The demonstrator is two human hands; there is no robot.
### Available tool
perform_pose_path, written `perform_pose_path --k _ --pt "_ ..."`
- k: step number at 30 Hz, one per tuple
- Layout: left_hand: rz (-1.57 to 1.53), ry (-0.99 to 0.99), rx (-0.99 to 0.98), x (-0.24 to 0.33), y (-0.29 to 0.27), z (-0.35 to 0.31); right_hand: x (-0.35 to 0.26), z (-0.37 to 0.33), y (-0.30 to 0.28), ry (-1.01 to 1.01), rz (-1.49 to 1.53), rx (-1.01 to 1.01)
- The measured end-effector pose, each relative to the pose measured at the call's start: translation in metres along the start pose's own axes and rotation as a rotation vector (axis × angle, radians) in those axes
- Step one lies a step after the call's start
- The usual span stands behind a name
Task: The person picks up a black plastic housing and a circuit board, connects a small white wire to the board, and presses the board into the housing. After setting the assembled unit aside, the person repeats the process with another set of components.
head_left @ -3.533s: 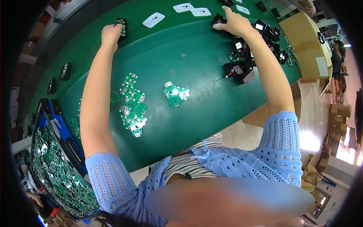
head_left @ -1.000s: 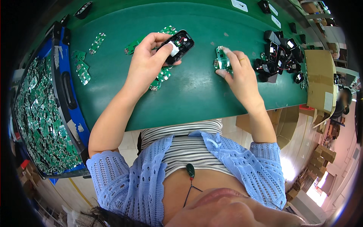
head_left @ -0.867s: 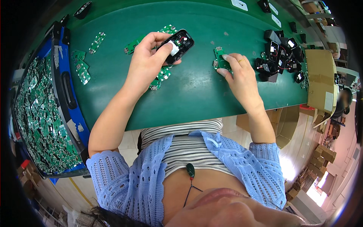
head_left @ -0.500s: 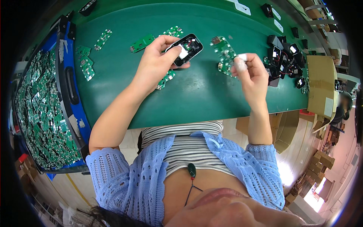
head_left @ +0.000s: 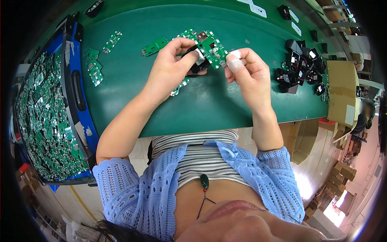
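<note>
My left hand (head_left: pixel 171 62) grips a black plastic housing (head_left: pixel 200 66), its thumb pressing on a white block inside. In my right hand (head_left: pixel 250 72) a green circuit board (head_left: pixel 213 49) is pinched by one end between thumb and fingers. White wrapping covers the tips of that thumb and a finger. The board lies tilted over the housing and hides most of its inside; whether the two touch I cannot tell. Under and behind my left hand, more green boards (head_left: pixel 155 46) rest on the green table (head_left: pixel 193 109).
A blue-rimmed bin (head_left: pixel 44 121) full of circuit boards stands at the left. Loose boards (head_left: pixel 94 70) lie near it. At the right is a heap of black housings (head_left: pixel 300 66) with wires, beside a cardboard box (head_left: pixel 342 90). Pale flat pieces (head_left: pixel 258 10) lie along the far edge.
My right hand has moved left, bringing the circuit board from beside the housing to over it. My left hand keeps its hold on the housing, which is now mostly covered.
</note>
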State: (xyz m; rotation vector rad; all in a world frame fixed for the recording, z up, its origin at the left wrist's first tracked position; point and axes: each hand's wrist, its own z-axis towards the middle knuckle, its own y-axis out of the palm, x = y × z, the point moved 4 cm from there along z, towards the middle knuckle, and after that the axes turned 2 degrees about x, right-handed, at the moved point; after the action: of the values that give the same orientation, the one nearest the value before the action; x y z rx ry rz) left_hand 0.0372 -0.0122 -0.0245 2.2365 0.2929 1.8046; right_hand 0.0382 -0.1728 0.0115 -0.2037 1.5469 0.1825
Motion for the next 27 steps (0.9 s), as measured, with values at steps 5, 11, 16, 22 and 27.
perform_pose_path --k 5,11,16,22,27 --pt "-0.02 -0.018 -0.011 0.004 0.002 -0.002 0.0 0.001 -0.002 0.024 0.018 -0.001" --pt "0.032 -0.016 0.018 0.004 0.001 -0.003 0.002 0.003 -0.008 0.056 0.037 0.01" --pt "-0.034 -0.033 -0.015 0.006 0.002 -0.004 0.008 0.004 -0.004 0.124 -0.016 -0.037" --pt "-0.19 -0.053 -0.051 0.002 0.007 -0.007 0.019 0.004 -0.001 0.153 -0.006 0.005" --pt "-0.041 0.039 0.03 0.001 0.005 -0.006 0.022 0.001 0.005 0.128 -0.133 0.029"
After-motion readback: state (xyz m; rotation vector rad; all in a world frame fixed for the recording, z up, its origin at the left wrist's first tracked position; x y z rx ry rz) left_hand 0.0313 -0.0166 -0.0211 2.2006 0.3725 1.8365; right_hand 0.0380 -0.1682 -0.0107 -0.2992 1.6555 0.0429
